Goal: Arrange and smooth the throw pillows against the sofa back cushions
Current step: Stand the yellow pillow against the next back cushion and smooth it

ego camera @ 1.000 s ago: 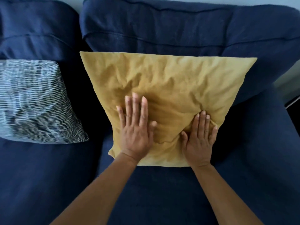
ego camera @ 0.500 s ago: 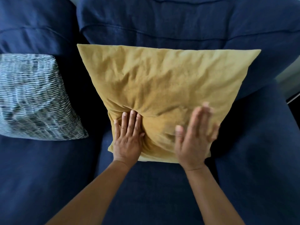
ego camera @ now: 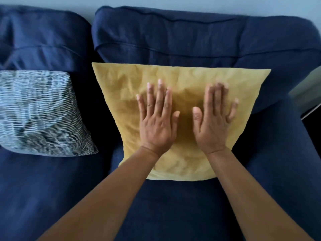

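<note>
Square mustard fabric pillow (ego camera: pixel 173 80) propped on navy back cushion (ego camera: pixel 191 40), left hand (ego camera: pixel 157 124) and right hand (ego camera: pixel 213 122) spread flat, smoothing unfinished; striped grey-white woven pillow (ego camera: pixel 38 113) at nine o'clock looks placed.

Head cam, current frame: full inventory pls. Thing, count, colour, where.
mustard pillow: 1, yellow-ochre, centre, leaning on the right back cushion
patterned pillow: 1, white and dark woven stripes, left, cut by the frame edge
back cushions: 2, navy, across the top
seat cushions: 2, navy, across the bottom
wall: pale grey-blue, top strip
left hand: 1, flat, fingers spread on the mustard pillow
right hand: 1, flat on it too, fingertips blurred
</note>
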Motion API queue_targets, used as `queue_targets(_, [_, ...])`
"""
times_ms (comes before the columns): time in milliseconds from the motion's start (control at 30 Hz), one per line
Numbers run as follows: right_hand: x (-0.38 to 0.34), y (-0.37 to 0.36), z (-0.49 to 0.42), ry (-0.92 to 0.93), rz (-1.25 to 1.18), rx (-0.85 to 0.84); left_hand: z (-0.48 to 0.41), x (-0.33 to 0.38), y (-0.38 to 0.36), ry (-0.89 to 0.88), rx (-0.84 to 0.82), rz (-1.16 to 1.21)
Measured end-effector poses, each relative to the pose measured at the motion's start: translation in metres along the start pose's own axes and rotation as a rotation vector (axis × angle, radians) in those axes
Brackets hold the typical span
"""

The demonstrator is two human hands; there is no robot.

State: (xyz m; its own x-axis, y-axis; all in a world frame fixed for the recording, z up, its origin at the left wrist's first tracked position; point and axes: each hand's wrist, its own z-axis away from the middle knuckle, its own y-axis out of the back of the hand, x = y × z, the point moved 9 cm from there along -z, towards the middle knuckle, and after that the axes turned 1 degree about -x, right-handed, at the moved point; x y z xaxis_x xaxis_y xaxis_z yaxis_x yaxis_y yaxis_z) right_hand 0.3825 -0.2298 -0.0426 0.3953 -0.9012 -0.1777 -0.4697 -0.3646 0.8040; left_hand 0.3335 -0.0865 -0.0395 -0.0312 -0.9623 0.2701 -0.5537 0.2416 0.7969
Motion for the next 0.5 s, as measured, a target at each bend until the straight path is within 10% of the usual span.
queue_targets(133, [-0.022, -0.021, -0.024, 0.184, 0.054, -0.186, -0.022, -0.013, -0.021, 0.029, -0.193, -0.106])
queue_targets(333, [0.093, -0.007, -0.033, -0.247, 0.079, -0.274, -0.040, -0.097, 0.004, 0.236, -0.242, -0.253])
queue_targets(500, [0.010, -0.006, -0.044, 0.055, -0.081, -0.291, -0.052, -0.032, 0.001, 0.005, -0.257, -0.181])
